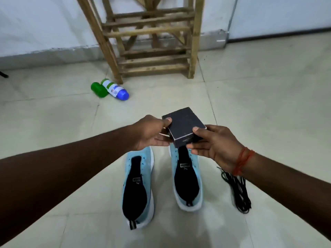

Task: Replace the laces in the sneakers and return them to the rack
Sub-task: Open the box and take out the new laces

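Two light-blue sneakers with dark insides stand side by side on the floor, the left sneaker (pixel 138 187) and the right sneaker (pixel 187 178), toes pointing away, no laces showing in them. Above their toes I hold a small black box (pixel 183 127) between both hands. My left hand (pixel 152 132) pinches its left corner, thumb on top. My right hand (pixel 213 144) grips its near right end, thumb on the lid and fingers beneath. A bundle of dark laces (pixel 236 189) lies on the floor right of the shoes, partly under my right wrist.
A bamboo shoe rack (pixel 152 42) stands against the white wall straight ahead. A green container (pixel 98 89) and a white bottle with a blue cap (pixel 115 89) lie on the tile floor by the rack's left leg.
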